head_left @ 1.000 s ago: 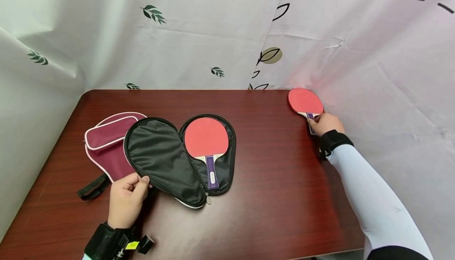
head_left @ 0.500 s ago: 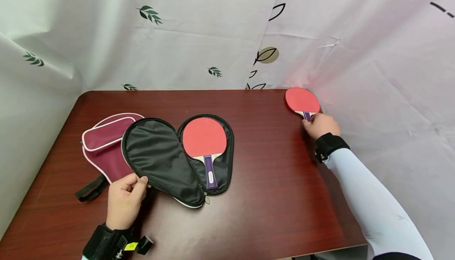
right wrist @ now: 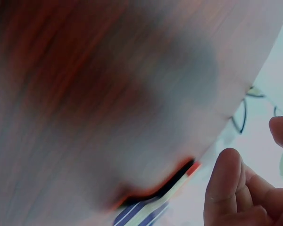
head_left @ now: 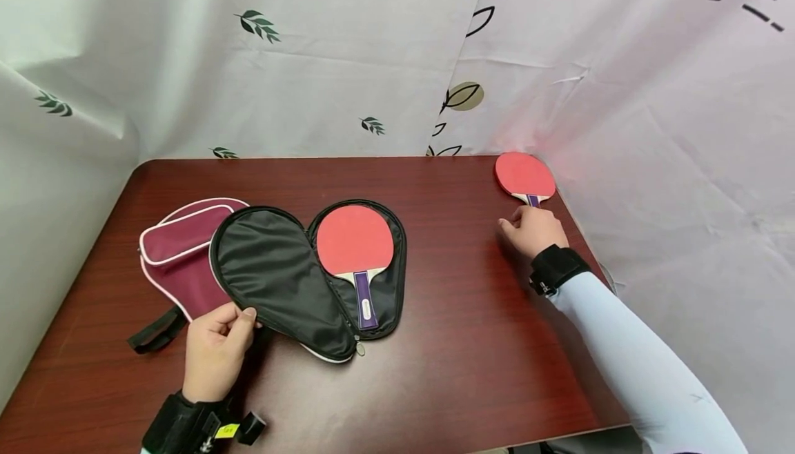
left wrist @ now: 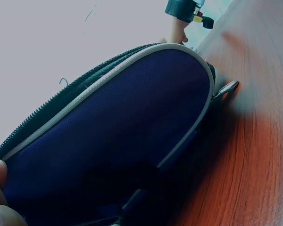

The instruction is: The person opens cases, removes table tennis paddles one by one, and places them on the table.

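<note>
My left hand point(head_left: 214, 354) pinches the edge of the raised flap of a black-lined table tennis bat case point(head_left: 273, 281), lying unzipped. In the left wrist view its dark blue outside point(left wrist: 118, 117) with pale piping shows. A red bat point(head_left: 354, 240) with a purple and white handle lies in the case's right half. At the back right corner of the table lies a second red bat point(head_left: 524, 172). My right hand point(head_left: 535, 230) is just in front of its handle, holding nothing; in the right wrist view the thumb and fingers stand apart, away from the bat's handle point(right wrist: 140, 213).
A maroon case point(head_left: 189, 261) with white piping and a black strap point(head_left: 158, 330) lies at the left, partly under the open flap. The brown table point(head_left: 447, 343) is bordered by patterned white curtains point(head_left: 310, 61) behind and at both sides.
My right hand has let go of the second bat's handle and drawn back to the left, leaving the bat on the table. The left hand keeps its pinch on the flap.
</note>
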